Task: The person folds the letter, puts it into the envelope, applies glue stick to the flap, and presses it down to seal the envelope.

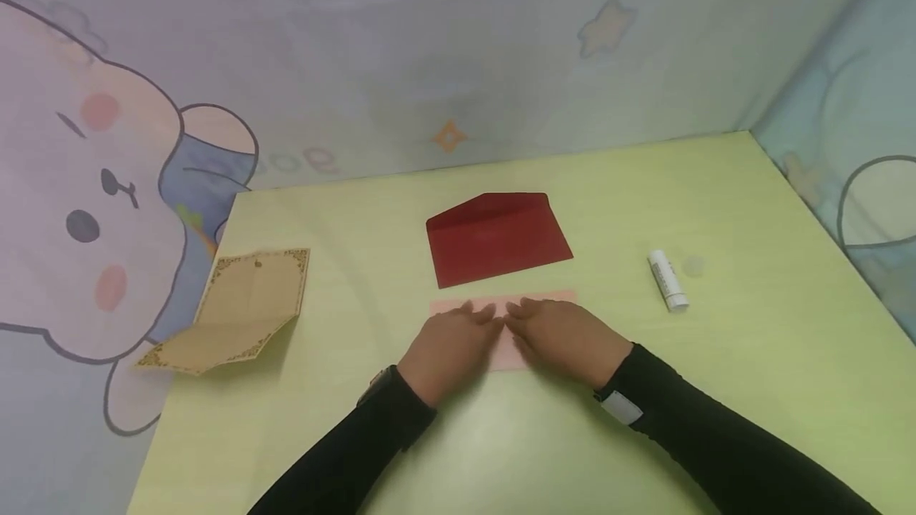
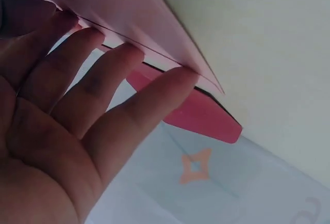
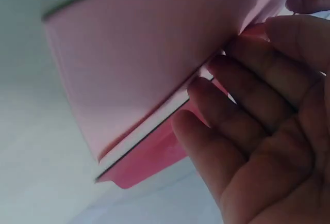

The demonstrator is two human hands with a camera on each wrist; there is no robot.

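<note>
A folded pink paper (image 1: pixel 554 297) lies flat on the yellow-green table (image 1: pixel 716 388), near its middle. My left hand (image 1: pixel 449 342) and right hand (image 1: pixel 567 340) lie side by side on the paper, fingers straight, pressing it down and covering most of it. In the left wrist view, the left fingers (image 2: pixel 124 90) touch the edge of the pink paper (image 2: pixel 129 12). The right fingers (image 3: pixel 247 115) touch the pink paper (image 3: pixel 139 64) along its fold. Just beyond the paper lies a dark red envelope (image 1: pixel 497 237), its flap closed; it also shows past the fingers as the envelope (image 2: pixel 201 115) and the envelope (image 3: pixel 149 157).
A white glue stick (image 1: pixel 667 280) lies to the right, with a small clear cap (image 1: pixel 692 265) beside it. A tan sheet with an ornate border (image 1: pixel 246 308), partly unfolded, overhangs the table's left edge. Cartoon-printed cloth walls stand behind and to the right.
</note>
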